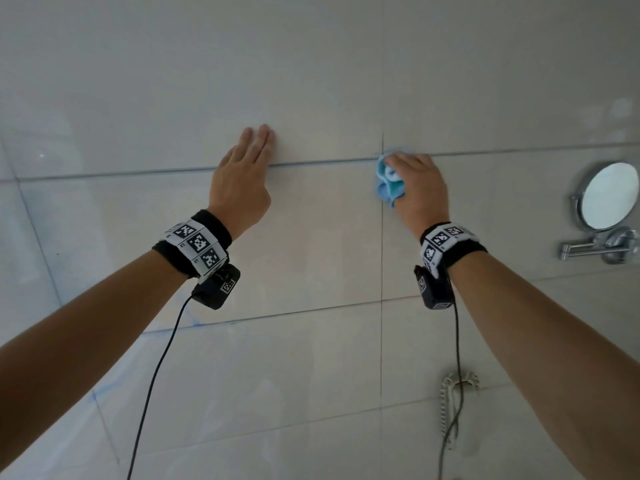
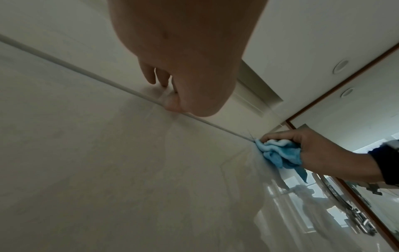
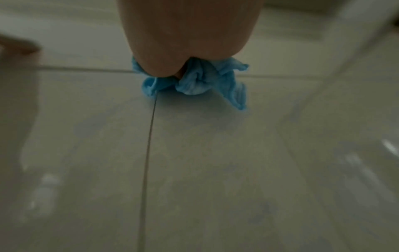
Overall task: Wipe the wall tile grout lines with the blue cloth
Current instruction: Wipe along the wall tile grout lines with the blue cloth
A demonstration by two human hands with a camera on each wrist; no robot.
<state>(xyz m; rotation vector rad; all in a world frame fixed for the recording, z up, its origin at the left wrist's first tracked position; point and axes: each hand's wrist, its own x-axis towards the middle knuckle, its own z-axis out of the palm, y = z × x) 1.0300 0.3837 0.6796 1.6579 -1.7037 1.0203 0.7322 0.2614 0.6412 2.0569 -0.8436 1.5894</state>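
Observation:
My right hand (image 1: pixel 414 183) grips a bunched blue cloth (image 1: pixel 389 183) and presses it on the glossy beige wall where a horizontal grout line (image 1: pixel 322 162) crosses a vertical grout line (image 1: pixel 382 258). In the left wrist view the blue cloth (image 2: pixel 278 153) touches that crossing. The right wrist view shows the blue cloth (image 3: pixel 194 80) under the palm, at the top of the vertical grout line (image 3: pixel 149 139). My left hand (image 1: pixel 242 174) lies flat on the wall, fingers straight, across the same horizontal line, well to the left of the cloth.
A round chrome mirror (image 1: pixel 607 195) on a swing arm (image 1: pixel 588 249) is fixed to the wall at the right. A white coiled cord (image 1: pixel 450 396) hangs low on the wall. Black cables (image 1: pixel 152 386) trail from both wrist cameras. Faint blue marks (image 1: pixel 197 323) show on a lower grout line.

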